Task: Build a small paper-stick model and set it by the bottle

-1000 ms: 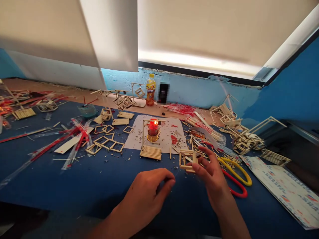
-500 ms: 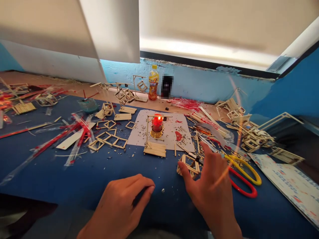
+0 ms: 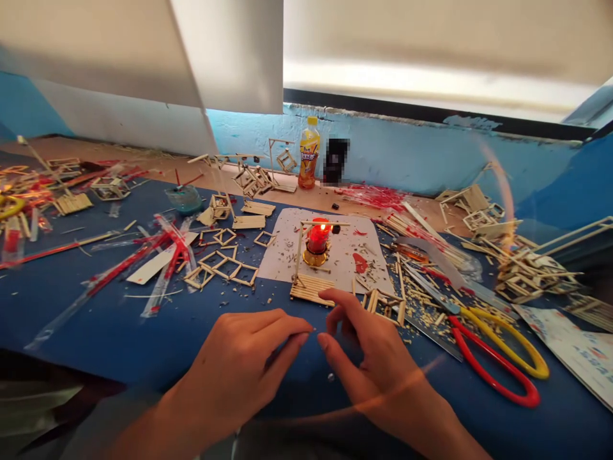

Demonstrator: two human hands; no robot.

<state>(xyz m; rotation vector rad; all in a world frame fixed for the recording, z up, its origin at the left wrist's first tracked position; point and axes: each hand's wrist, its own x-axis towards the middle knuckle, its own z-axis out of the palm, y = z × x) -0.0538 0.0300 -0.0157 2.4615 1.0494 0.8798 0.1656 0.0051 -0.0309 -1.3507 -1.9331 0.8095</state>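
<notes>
My left hand [image 3: 244, 361] rests low on the blue cloth [image 3: 119, 332], its fingers pressed together and pointing right; whatever they pinch is hidden. My right hand [image 3: 373, 364] sits just right of it, thumb and fingers curved and apart, holding nothing. The fingertips of both hands nearly meet. A small stick cube frame [image 3: 384, 305] lies on the cloth just beyond my right fingers. A slatted stick panel [image 3: 310, 289] lies ahead of both hands, with a lit red candle [image 3: 318, 241] in a gold holder behind it on a grey sheet [image 3: 287, 252].
Scissors with red and yellow handles [image 3: 500, 364] lie to the right. Square stick frames [image 3: 225, 265], red plastic strips [image 3: 143, 259] and a teal dish [image 3: 184, 198] spread left. Stick structures [image 3: 527, 271] pile up at the right. An orange bottle [image 3: 309, 161] stands by the wall.
My right hand let go of the stick cube frame, which now lies on the cloth, and moved left toward my left hand. The view shifted left.
</notes>
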